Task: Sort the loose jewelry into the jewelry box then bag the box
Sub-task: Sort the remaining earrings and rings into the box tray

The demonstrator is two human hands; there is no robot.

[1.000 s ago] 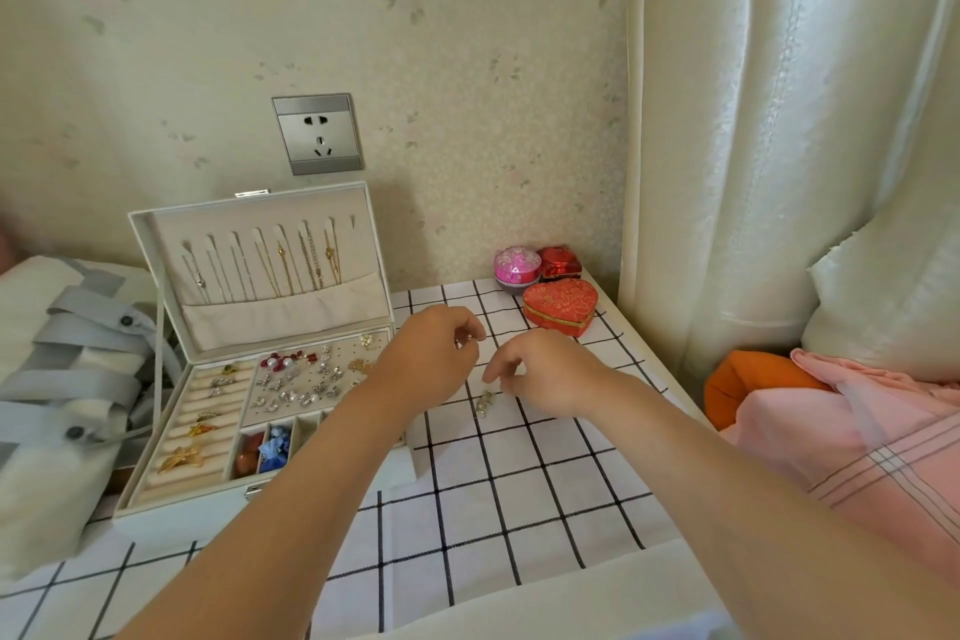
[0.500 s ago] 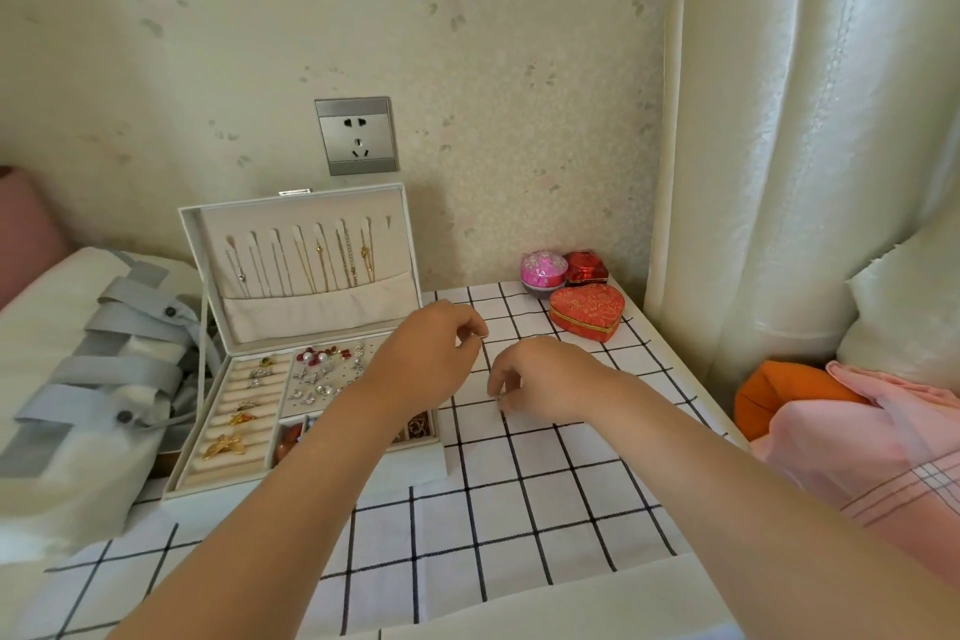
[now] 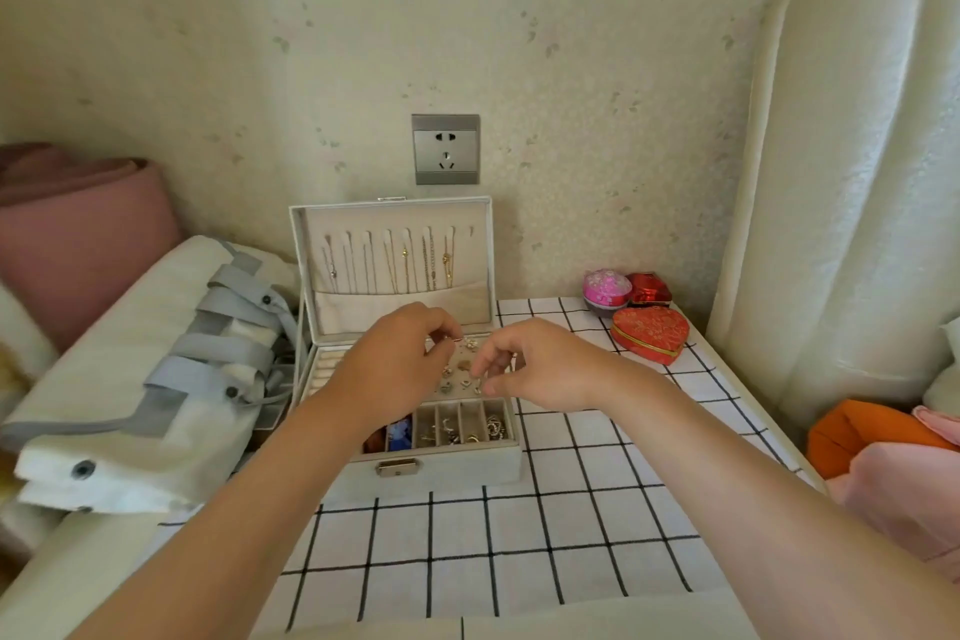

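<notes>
Pinching a stud (image 3: pixel 457 339) above the jewelry box (image 3: pixel 457 464), within its rim, left fingers (image 3: pixel 440 327); right fingers (image 3: pixel 487 363) curled, hold unclear.

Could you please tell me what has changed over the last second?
The left hand and right hand moved left, off the checked cloth to over the jewelry box; the left hand pinches a small piece. The box, grey-strapped bag and heart box stayed put.
</notes>
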